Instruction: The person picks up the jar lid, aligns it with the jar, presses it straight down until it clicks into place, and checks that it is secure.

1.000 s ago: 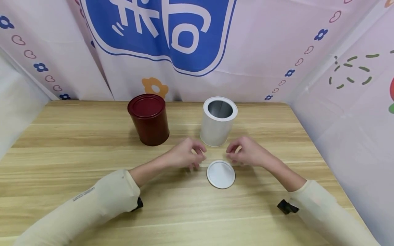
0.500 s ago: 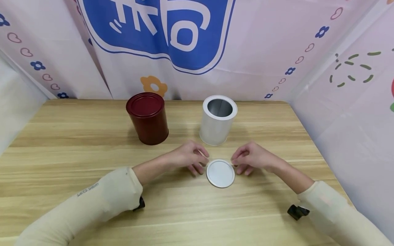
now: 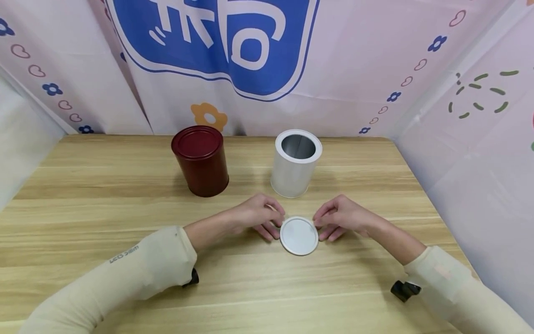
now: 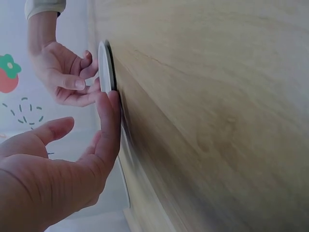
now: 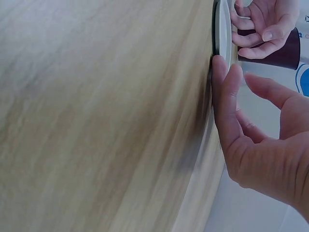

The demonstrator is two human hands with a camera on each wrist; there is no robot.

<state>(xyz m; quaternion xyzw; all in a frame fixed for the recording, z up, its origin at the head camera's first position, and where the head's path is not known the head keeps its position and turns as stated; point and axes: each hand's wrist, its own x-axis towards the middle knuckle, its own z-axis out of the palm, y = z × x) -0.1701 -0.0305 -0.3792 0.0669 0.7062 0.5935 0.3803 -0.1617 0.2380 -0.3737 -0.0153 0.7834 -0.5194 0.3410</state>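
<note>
A round white lid lies flat on the wooden table between the two hands. My left hand is at its left side, fingertips right at the rim and thumb held apart from the fingers. On the opposite side my right hand has its fingertips at the rim too. In the left wrist view the lid shows edge-on, its dark underside close over the tabletop. Behind the hands stands a white can, upright, with no lid on its round opening and a bare metal inside.
A dark red can with a lid on stands upright to the left of the white can. The wooden table ends at the back against a printed cloth, with another cloth along the right side.
Both hands have come down and toward me, to either side of the lid, and their fingertips are now at its rim. The cans and the lid have stayed in place.
</note>
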